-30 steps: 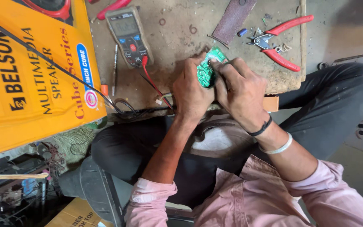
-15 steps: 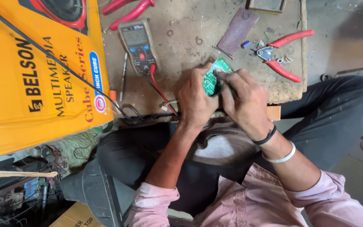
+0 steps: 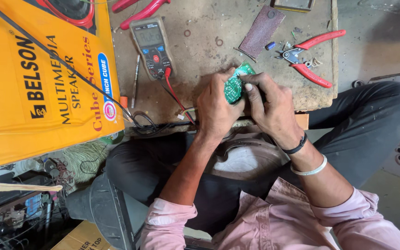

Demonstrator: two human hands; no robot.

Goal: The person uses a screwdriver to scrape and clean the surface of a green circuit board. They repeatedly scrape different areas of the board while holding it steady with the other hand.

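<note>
Two bare hands met over the front edge of the worn wooden workboard (image 3: 209, 51), pinching a small green circuit board (image 3: 234, 86) between them. The left hand (image 3: 216, 109) gripped its near side with curled fingers; the right hand (image 3: 271, 106) closed on the far edge, thumb pressed to the face. Thin, stiff and light, the board looked easy to lift but brittle, and probably best held by its bare edges, away from solder points and parts. A digital multimeter (image 3: 153, 46) with a red probe lead (image 3: 174, 95) lay just left, red-handled pliers (image 3: 312, 55) to the right, and a yellow speaker carton (image 3: 38, 78) stood well apart.
</note>
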